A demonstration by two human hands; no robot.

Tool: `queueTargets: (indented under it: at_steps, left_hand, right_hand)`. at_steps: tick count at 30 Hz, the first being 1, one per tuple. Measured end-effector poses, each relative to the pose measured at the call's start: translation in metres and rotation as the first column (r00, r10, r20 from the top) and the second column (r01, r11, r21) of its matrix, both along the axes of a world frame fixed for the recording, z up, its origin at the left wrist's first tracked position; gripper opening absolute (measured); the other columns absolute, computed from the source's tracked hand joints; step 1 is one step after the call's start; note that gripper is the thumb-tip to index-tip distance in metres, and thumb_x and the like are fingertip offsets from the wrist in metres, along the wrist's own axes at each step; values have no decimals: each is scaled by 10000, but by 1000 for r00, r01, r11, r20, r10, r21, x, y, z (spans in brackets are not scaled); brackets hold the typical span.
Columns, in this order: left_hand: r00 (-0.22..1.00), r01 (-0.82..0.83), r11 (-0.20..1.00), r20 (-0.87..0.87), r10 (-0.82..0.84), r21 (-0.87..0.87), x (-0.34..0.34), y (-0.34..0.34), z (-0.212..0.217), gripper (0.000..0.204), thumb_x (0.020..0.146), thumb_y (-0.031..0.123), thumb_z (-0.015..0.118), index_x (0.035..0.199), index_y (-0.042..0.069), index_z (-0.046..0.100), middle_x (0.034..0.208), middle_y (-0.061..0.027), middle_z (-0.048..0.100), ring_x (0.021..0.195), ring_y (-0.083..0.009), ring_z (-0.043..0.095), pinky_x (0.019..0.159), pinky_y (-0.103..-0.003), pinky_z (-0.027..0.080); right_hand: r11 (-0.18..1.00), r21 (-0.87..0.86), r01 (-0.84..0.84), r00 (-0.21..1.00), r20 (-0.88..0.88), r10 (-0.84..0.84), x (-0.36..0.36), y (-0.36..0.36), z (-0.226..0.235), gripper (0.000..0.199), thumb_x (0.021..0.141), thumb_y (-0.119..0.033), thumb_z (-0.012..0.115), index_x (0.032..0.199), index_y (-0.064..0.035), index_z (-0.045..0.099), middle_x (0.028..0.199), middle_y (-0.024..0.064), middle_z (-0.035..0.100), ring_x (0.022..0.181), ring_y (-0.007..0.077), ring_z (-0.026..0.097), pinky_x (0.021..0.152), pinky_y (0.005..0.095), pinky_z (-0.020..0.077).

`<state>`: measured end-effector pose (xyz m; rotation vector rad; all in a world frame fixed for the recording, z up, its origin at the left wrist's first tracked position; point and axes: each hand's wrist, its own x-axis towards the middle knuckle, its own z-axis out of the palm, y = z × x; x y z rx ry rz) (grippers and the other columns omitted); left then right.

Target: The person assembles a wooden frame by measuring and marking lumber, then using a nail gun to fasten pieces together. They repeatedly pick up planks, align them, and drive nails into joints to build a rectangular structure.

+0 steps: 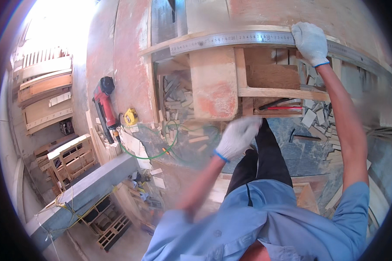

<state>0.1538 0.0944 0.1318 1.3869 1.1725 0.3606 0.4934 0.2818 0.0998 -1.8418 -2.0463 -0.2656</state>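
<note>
We pressed our right hand [310, 42] flat on the long metal ruler [231, 40], fingers together on top of it, near its far end. The ruler lay across the wooden frame [265, 69] on the worktop [130, 74]. Our left hand [237, 137] was blurred below the frame; we could not tell its fingers' state.

A carpentry workshop, dusty and full of timber.

A long steel ruler [248, 38] lies across a sawdust-covered wooden counter [130, 65]. A red power tool [104, 104] and a yellow tape measure [131, 116] sit beside a green hose [137, 153]. Wood offcuts [178, 98] pile up underneath, and unfinished wooden frames [72, 156] and stacked boards [45, 87] stand on the left.
</note>
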Motion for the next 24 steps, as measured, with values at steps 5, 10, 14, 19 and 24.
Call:
queueTargets:
  at_steps: [5, 10, 14, 19, 24]
  left_hand:
    - [949, -30, 319, -73, 308, 947, 40, 183, 11, 166, 900, 163, 635, 1026, 58, 656, 940, -146, 662, 914, -368, 606, 853, -467, 478]
    - [905, 107, 223, -188, 382, 969, 37, 240, -33, 130, 848, 214, 682, 884, 97, 638, 853, -112, 632, 846, -329, 599, 799, -458, 468]
    - [887, 68, 234, -166, 431, 970, 47, 256, -38, 100, 849, 202, 663, 820, 110, 637, 800, -107, 621, 784, -335, 602, 755, -469, 471]
    - [889, 68, 209, -155, 431, 976, 52, 292, -38, 90, 848, 192, 654, 802, 120, 629, 782, -109, 616, 769, -339, 607, 728, -471, 476]
    - [877, 60, 131, -115, 466, 990, 66, 348, -45, 139, 849, 208, 641, 749, 113, 627, 743, -113, 617, 703, -347, 605, 680, -481, 484]
  right_hand:
    - [998, 63, -31, 997, 69, 27, 2, 6, -3, 307, 1009, -308, 522, 836, -110, 681, 820, 120, 700, 813, 334, 672, 774, 477, 503]
    - [998, 29, -50, 997, 64, 48, -6, 2, 4, 212, 982, -272, 546, 877, -129, 661, 819, 98, 644, 804, 329, 634, 750, 473, 479]
    - [999, 10, -39, 999, 7, 39, 4, 10, -1, 170, 978, -249, 571, 897, -123, 654, 821, 101, 630, 817, 327, 624, 767, 464, 468]
    - [997, 27, -66, 998, 7, 66, 9, 45, -3, 180, 980, -242, 573, 887, -112, 656, 831, 106, 633, 814, 330, 623, 760, 458, 470]
    - [999, 31, -42, 998, 51, 40, 22, 100, -3, 186, 988, -237, 556, 926, -102, 668, 881, 111, 667, 853, 335, 646, 790, 464, 493]
